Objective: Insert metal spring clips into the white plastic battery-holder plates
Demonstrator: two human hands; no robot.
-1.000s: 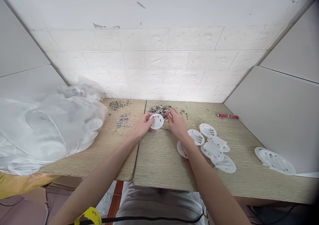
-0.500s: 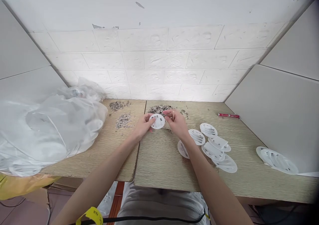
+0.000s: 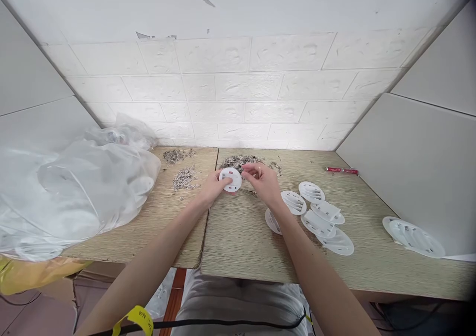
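My left hand (image 3: 213, 188) grips a white round plastic disc (image 3: 231, 176), its thumb lying across the face. Small slots show through the disc, and its front is turned up toward me. My right hand (image 3: 263, 179) is just right of the disc, thumb and forefinger pinched together; whatever is between them is too small to make out. Behind both hands lies a pile of small metal pieces (image 3: 247, 160). A thin, dark-tipped tool, perhaps tweezers (image 3: 250, 192), lies under my right hand, partly hidden.
Several white discs (image 3: 318, 224) lie to the right of my right forearm, with more discs (image 3: 414, 238) by the right panel. A red pen-like stick (image 3: 341, 170) rests at the back right. Two small heaps of metal bits (image 3: 184, 178) and a large plastic bag (image 3: 100, 187) are on the left.
The disc has shifted slightly left and been tilted more upright toward me, so its slots show differently. My right fingers have come a little away from its edge.
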